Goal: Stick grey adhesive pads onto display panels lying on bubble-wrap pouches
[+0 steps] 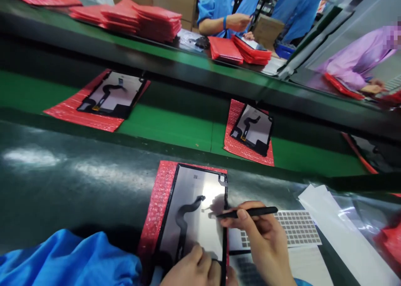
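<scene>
A tablet display panel point(200, 219) with a black frame and a dark curved flex cable point(181, 215) lies on a red bubble-wrap pouch point(156, 206). My left hand point(196, 269) is closed at the panel's lower end, fingers curled on it; part of the hand is cut off by the frame's bottom. My right hand point(263, 240) pinches black tweezers point(250, 212) over the panel's right edge. The tweezers' tips point left over the pale surface, near a small mark; whether they hold anything I cannot tell. Beneath my right hand is a sheet of small grey square stickers point(297, 227).
Beyond the bench edge runs a green conveyor belt point(169, 123) carrying similar panels on red pouches point(250, 129). White paper point(344, 231) and clear plastic lie at right. Red pouch stacks point(156, 22) sit on the far ledge. Co-workers point(230, 10) are across the line.
</scene>
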Demonstrator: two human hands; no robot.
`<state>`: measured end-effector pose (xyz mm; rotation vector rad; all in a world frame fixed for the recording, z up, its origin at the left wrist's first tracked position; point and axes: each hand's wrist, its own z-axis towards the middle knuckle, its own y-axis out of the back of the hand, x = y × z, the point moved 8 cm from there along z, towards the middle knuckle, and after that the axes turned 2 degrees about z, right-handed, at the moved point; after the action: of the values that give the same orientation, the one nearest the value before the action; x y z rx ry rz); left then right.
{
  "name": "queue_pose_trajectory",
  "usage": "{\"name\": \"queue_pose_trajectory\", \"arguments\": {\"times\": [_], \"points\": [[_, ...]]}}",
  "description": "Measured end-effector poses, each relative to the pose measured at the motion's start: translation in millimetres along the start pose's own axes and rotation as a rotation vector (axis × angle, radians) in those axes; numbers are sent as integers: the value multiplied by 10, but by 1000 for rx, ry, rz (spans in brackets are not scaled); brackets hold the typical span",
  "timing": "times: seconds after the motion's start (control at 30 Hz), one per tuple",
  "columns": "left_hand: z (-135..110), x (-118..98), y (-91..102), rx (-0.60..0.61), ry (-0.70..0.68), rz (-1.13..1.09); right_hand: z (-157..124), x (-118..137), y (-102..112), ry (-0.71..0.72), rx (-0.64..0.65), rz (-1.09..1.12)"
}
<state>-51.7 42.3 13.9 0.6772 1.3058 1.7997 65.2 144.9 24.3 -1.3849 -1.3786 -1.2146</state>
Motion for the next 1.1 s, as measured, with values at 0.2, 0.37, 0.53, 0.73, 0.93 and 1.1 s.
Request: {"name": "queue_pose_trajectory", "arguments": {"times": [0.2,0.37,0.53,0.73,0.93,1.1], "points": [[-256,547,4,167,159,219,160,-34,-685,-19,61,42],[-285,662,-11,112,134,143,232,-154,-925,-45,107,28],[-321,790,39,71,225,-71,287,-197,-966,-39,118,-38],[-344,835,85,32,269,-103,280,-187,-949,-48,33,-64],[-252,840,57,-42,249,-40,262,-199,-936,-41,2,-76],[-196,878,113,-77,244,65,280,-175,-946,8,59,-108]]}}
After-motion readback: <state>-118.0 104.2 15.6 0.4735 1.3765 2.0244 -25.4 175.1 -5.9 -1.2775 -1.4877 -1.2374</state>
